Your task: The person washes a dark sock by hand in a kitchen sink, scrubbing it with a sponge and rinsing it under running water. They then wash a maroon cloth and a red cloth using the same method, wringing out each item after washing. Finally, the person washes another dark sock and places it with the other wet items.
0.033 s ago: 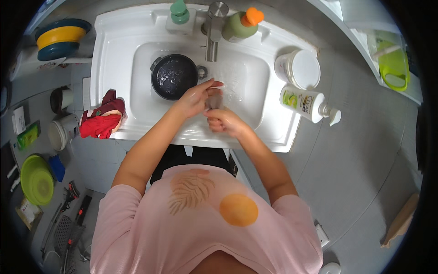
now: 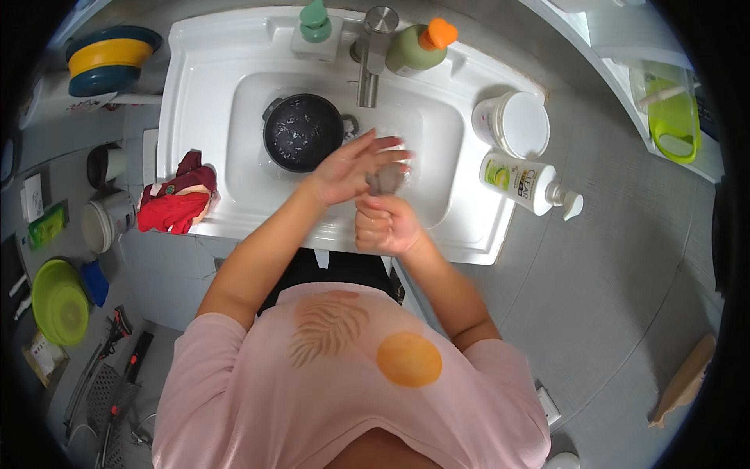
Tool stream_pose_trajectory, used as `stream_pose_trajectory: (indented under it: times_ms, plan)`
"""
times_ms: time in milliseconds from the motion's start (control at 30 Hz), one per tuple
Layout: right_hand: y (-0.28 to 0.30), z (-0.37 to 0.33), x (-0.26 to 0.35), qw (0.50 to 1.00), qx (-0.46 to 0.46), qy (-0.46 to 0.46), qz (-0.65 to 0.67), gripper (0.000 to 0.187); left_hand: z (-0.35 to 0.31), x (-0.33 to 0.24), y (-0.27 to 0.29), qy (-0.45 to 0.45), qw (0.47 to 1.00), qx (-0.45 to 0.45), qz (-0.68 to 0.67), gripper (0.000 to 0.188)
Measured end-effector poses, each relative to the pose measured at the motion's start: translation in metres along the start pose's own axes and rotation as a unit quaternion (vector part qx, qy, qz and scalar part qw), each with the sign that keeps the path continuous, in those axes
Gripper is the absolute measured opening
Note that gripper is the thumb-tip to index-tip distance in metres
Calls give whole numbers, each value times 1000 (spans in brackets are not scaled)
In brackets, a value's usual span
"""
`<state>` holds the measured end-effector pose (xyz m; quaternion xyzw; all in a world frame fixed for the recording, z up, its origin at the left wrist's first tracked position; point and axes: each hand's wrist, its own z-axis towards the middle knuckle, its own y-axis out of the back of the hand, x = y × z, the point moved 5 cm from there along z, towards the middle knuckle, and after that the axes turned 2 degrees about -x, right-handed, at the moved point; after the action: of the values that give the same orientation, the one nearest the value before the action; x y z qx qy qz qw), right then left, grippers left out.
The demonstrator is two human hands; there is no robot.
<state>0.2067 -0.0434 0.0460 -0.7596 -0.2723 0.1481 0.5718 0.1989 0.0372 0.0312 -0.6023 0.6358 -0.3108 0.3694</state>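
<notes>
Over the front of the white sink, my left hand is open, fingers spread and pointing right. Just in front of it, my right hand is closed in a fist. From the top of that fist rises a small grey rounded utensil, smeared by motion, with its lower part hidden in my fingers. My left palm is beside it; whether they touch, I cannot tell. A dark round pot with side handles sits in the basin's left half, its inside glistening wet. Behind my hands stands the metal faucet.
Two pump bottles, one white with a green top and one green with an orange top, flank the faucet. A lidded white tub and a white pump bottle occupy the right rim. Red cloth drapes over the left corner.
Both hands have shifted slightly to the right, and the left fingers have spread wider. The grey utensil now shows more between the hands. The pot stays in the basin.
</notes>
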Motion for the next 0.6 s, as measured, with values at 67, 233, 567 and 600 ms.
stream_pose_trajectory:
  times_ms: [67,233,567,600]
  plan:
    - [-78,0,-3,929,300,89,199,35,-18,8,-68,-25,971,216,-98,42]
    - [-132,-5,7,931,286,95,208,36,-52,-7,-106,-30,944,325,-35,26]
    - [32,11,17,761,-348,-49,-546,14,-6,-3,3,-292,844,-118,434,21]
    - [56,20,20,676,-349,17,-649,16,-1,-4,16,-333,818,-175,435,21]
